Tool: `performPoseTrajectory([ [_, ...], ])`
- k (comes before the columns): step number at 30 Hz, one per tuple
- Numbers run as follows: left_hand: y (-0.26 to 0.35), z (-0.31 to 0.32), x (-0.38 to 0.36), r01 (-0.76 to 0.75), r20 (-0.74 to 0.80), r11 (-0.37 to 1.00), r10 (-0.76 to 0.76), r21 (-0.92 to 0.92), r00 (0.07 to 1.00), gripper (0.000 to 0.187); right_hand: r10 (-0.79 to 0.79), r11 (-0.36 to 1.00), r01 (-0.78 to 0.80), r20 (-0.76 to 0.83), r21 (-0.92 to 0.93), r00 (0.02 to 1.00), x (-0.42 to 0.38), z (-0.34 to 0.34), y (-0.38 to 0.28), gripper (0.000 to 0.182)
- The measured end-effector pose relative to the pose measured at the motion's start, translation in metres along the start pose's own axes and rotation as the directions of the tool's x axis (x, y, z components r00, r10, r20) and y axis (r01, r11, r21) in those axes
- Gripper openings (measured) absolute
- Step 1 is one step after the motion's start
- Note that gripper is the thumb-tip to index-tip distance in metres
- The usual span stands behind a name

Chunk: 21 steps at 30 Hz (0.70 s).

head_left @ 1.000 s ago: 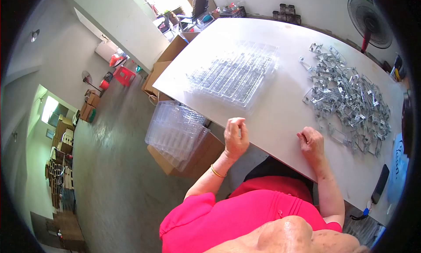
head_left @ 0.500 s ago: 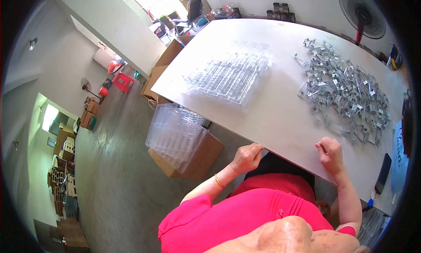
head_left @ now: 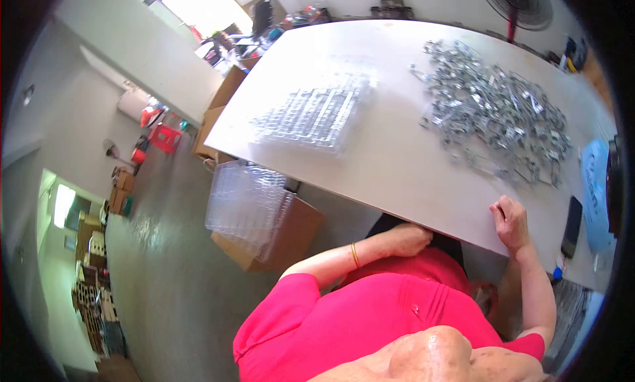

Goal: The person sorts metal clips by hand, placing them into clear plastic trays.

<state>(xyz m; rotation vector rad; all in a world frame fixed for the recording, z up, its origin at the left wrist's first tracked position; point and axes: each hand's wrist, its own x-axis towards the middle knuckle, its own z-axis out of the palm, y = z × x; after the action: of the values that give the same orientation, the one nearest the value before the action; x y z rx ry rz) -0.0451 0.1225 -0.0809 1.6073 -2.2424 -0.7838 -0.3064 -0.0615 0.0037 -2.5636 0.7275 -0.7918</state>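
Observation:
My left hand [head_left: 411, 240] is closed at the table's front edge, close to my lap. Whatever its curled fingers hold, if anything, is hidden. Resting at the front edge further right, my right hand [head_left: 510, 222] has its fingers curled together, and I cannot make out anything in them. Beyond it a wide pile of small silvery metal parts [head_left: 496, 111] covers the right side of the white table [head_left: 390, 157]. A stack of clear plastic trays [head_left: 311, 114] lies on the table's left side.
More clear trays [head_left: 245, 200] stand in an open cardboard box [head_left: 301, 230] on the floor left of the table. A black phone [head_left: 571, 226] and a blue bag [head_left: 595, 193] lie at the right. A fan [head_left: 517, 3] stands behind.
My left hand has moved right and down, toward my lap at the table edge. My right hand has shifted slightly. The whole view has tilted, so the table appears further left.

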Motion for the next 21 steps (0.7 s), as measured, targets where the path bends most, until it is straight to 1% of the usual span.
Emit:
performPoseTrajectory([
  [1,-0.004,0.01,0.008,0.024,0.013,0.995,-0.026,0.102,1.0,0.022,0.01,1.0,-0.01,-0.024,-0.007,1.0,-0.005,-0.005,0.006,0.017],
  [2,0.014,-0.01,0.011,0.071,0.142,0.995,-0.08,0.071,0.987,0.023,0.022,0.999,-0.023,-0.027,-0.039,0.999,-0.01,-0.011,0.01,0.017],
  [3,0.014,-0.004,0.017,0.04,0.162,0.997,-0.049,0.062,0.986,0.023,0.053,0.997,-0.055,-0.033,-0.058,0.998,-0.016,-0.016,0.013,0.017],
  [5,0.004,0.007,0.028,0.045,0.235,0.987,-0.082,0.157,0.969,0.023,0.058,0.996,-0.064,-0.105,-0.056,0.993,-0.022,-0.021,0.02,0.017],
  [6,0.0,0.011,0.032,0.083,0.21,0.993,-0.1,0.09,0.973,0.025,0.082,0.995,-0.088,-0.118,-0.054,0.99,-0.025,-0.021,0.021,0.017],
  [7,-0.011,0.023,0.036,0.079,0.219,0.993,-0.097,0.092,0.971,0.025,0.091,0.994,-0.098,-0.121,-0.052,0.988,-0.028,-0.022,0.022,0.017],
  [9,-0.039,0.05,0.046,0.078,0.149,0.993,-0.09,0.083,0.985,0.034,0.069,0.994,-0.078,-0.113,-0.078,0.991,-0.029,-0.019,0.023,0.015],
  [10,-0.036,0.045,0.048,0.082,0.152,0.993,-0.094,0.085,0.984,0.034,0.07,0.994,-0.079,-0.113,-0.073,0.991,-0.029,-0.019,0.024,0.015],
  [12,-0.026,0.029,0.053,0.102,0.179,0.98,-0.133,0.17,0.975,0.047,0.036,0.995,-0.047,-0.123,-0.092,0.992,-0.029,-0.016,0.025,0.015],
  [13,-0.033,0.036,0.055,0.107,0.185,0.98,-0.139,0.17,0.973,0.047,0.04,0.995,-0.05,-0.121,-0.084,0.992,-0.029,-0.014,0.025,0.015],
  [15,-0.051,0.057,0.062,0.061,0.275,0.949,-0.151,0.311,0.95,0.037,0.01,0.989,-0.027,-0.115,-0.147,0.993,-0.03,-0.014,0.026,0.015],
  [16,-0.048,0.057,0.063,0.064,0.275,0.95,-0.153,0.306,0.949,0.037,0.01,0.989,-0.027,-0.109,-0.146,0.994,-0.028,-0.016,0.025,0.015],
  [17,-0.044,0.058,0.064,0.061,0.442,0.935,-0.223,0.35,0.869,0.039,-0.019,0.986,0.004,-0.086,-0.168,0.996,-0.026,-0.018,0.021,0.016],
  [18,-0.04,0.058,0.065,0.048,0.588,0.919,-0.29,0.392,0.755,0.041,-0.048,0.981,0.036,-0.062,-0.191,0.997,-0.025,-0.02,0.02,0.017],
  [19,-0.058,0.083,0.06,0.149,0.604,0.954,-0.28,0.259,0.746,0.043,-0.051,0.98,0.039,-0.057,-0.195,0.997,-0.025,-0.021,0.021,0.017],
  [21,-0.1,0.147,0.042,0.289,0.675,0.956,-0.246,0.05,0.696,0.048,-0.069,0.979,0.062,-0.031,-0.195,0.997,-0.024,-0.021,0.022,0.017],
])
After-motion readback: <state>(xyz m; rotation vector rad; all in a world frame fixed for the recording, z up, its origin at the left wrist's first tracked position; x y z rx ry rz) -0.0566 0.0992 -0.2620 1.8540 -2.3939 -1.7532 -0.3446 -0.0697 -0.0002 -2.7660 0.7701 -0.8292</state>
